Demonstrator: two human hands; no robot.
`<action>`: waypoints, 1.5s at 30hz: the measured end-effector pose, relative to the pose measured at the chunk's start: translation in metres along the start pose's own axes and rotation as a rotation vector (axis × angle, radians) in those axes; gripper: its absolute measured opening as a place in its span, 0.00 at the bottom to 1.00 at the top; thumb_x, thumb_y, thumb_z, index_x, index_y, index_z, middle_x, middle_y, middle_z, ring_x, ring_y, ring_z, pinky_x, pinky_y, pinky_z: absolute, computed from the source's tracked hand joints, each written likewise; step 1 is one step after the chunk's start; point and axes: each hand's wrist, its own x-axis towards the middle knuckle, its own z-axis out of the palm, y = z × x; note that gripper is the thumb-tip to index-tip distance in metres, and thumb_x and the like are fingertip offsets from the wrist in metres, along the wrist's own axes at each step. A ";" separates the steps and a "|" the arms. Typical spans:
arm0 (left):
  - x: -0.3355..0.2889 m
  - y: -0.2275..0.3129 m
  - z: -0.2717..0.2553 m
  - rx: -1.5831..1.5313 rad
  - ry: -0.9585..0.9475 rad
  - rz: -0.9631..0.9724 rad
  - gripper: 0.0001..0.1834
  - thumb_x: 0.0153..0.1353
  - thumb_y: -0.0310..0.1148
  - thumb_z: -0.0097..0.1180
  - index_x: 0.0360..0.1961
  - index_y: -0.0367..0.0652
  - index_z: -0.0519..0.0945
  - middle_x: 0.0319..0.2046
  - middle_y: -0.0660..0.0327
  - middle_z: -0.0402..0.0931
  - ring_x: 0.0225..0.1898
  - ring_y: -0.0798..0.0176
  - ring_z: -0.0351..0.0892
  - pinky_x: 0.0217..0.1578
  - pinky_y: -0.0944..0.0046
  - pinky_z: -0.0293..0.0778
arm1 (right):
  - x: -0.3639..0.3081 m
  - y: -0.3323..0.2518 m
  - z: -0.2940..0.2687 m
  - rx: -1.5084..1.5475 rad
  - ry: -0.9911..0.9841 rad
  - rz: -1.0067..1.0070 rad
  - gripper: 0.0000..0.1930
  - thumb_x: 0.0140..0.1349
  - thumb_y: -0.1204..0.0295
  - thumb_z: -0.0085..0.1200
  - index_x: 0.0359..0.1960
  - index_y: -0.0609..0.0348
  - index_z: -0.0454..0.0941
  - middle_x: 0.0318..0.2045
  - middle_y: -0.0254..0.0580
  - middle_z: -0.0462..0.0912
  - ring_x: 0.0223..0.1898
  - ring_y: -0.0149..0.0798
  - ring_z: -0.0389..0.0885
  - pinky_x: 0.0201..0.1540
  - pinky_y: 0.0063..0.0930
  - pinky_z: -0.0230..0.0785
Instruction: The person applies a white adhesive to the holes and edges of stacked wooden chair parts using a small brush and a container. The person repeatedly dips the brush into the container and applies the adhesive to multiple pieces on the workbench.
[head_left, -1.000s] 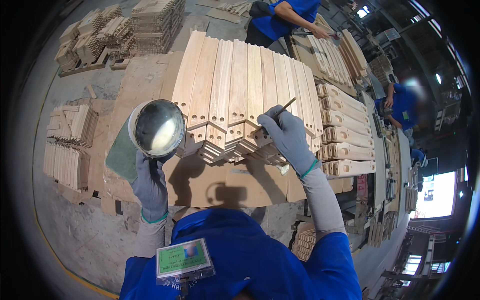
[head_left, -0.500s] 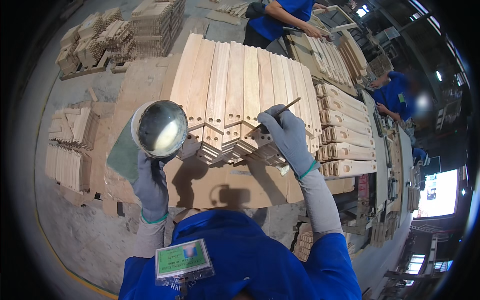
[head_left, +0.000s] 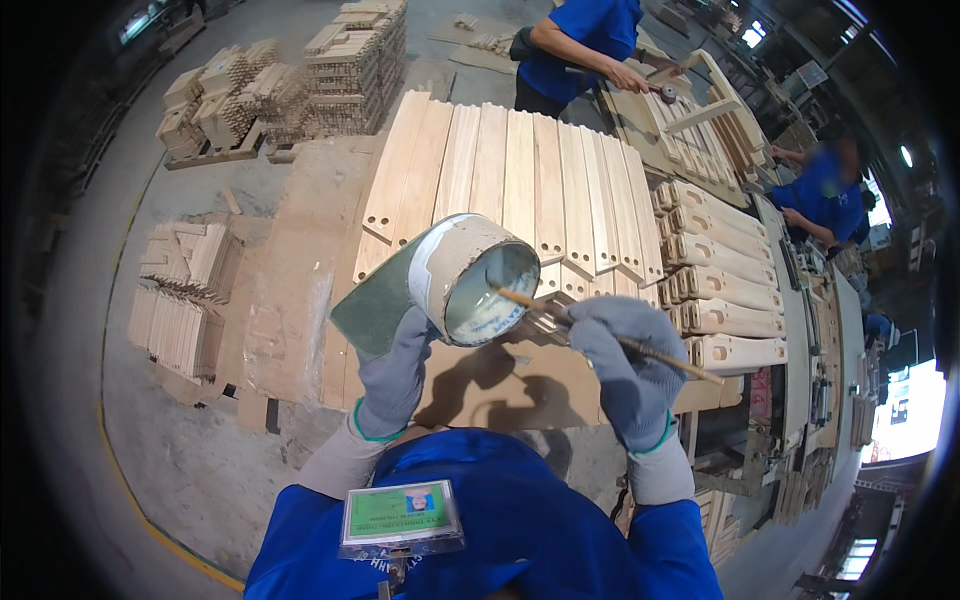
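My left hand [head_left: 393, 378], in a grey glove, is closed round a round open pot [head_left: 437, 262] with a dirty cream wall and a dull green lower part. The pot is tipped so its mouth faces right, showing a pale, wet-looking coating inside. A thin wooden stick [head_left: 696, 370] is gripped in my gloved right hand [head_left: 632, 368]; its tip reaches the pot's mouth. Beyond both hands lies a stack of pale wooden boards [head_left: 520, 165] with paired holes at their near ends. The pot hides some of those ends.
Shaped wooden parts with slots [head_left: 728, 285] are piled right of the boards. Cardboard [head_left: 275, 310] lies under and beside the stack. Wood piles [head_left: 180, 330] stand at left. A co-worker in blue [head_left: 590, 45] holds a hammer-like tool at a far bench; another person [head_left: 825, 195] works farther right.
The pot has moved right and tipped toward my right hand. My right hand has drawn back from the board ends, bringing the stick's tip to the pot's mouth. The view has shifted.
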 end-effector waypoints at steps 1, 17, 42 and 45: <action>0.000 -0.003 0.002 -0.085 0.015 -0.010 0.14 0.66 0.29 0.42 0.48 0.35 0.74 0.34 0.68 0.73 0.26 0.77 0.67 0.24 0.77 0.63 | -0.004 -0.003 -0.001 -0.082 -0.046 -0.039 0.08 0.54 0.79 0.55 0.37 0.62 0.78 0.34 0.45 0.80 0.33 0.40 0.80 0.36 0.29 0.72; 0.000 -0.023 0.021 -0.286 -0.070 0.095 0.18 0.65 0.25 0.40 0.57 0.36 0.64 0.52 0.56 0.69 0.52 0.60 0.71 0.54 0.60 0.69 | -0.032 -0.023 -0.021 -0.283 -0.296 -0.043 0.05 0.51 0.79 0.56 0.30 0.67 0.77 0.30 0.46 0.81 0.31 0.36 0.80 0.35 0.26 0.74; 0.006 -0.036 -0.047 -0.027 0.324 0.060 0.14 0.66 0.29 0.43 0.52 0.38 0.70 0.38 0.65 0.72 0.33 0.73 0.70 0.32 0.73 0.67 | 0.037 0.097 -0.021 -0.419 0.014 0.343 0.13 0.55 0.68 0.58 0.22 0.68 0.77 0.19 0.41 0.78 0.19 0.29 0.74 0.23 0.22 0.65; 0.000 -0.040 -0.064 0.248 0.233 0.096 0.17 0.67 0.28 0.40 0.55 0.36 0.66 0.43 0.62 0.70 0.40 0.71 0.69 0.39 0.69 0.67 | 0.042 0.085 -0.025 -0.439 0.045 0.312 0.13 0.56 0.67 0.57 0.22 0.67 0.77 0.19 0.42 0.78 0.18 0.29 0.73 0.22 0.23 0.64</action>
